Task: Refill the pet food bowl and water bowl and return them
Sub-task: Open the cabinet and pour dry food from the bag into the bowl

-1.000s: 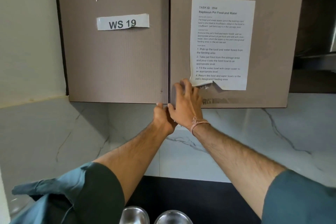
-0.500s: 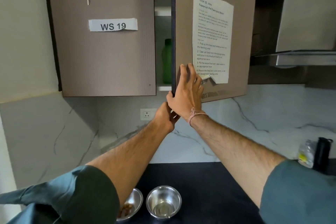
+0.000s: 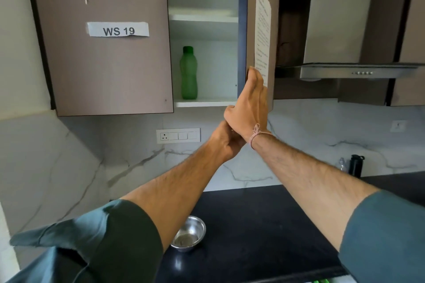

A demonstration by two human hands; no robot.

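Observation:
My right hand [image 3: 249,103] grips the lower edge of the right cabinet door [image 3: 262,30], which stands swung wide. My left hand [image 3: 226,142] is curled just below it, touching the right wrist; whether it holds anything I cannot tell. Inside the cabinet a green bottle [image 3: 188,73] stands upright on the bottom shelf [image 3: 204,103]. One steel bowl [image 3: 189,233] sits on the black counter [image 3: 253,225] below my left forearm, which hides whatever lies left of the bowl.
The left cabinet door [image 3: 103,41], labelled WS 19, stays closed. A range hood [image 3: 356,71] hangs to the right. A black bottle [image 3: 356,165] and a clear one [image 3: 342,164] stand at the counter's back right. A socket plate [image 3: 178,135] sits on the marble wall.
The right cabinet door has swung from closed to wide open under my right hand, revealing the green bottle. The view has tilted down, and my left forearm now covers the left bowl.

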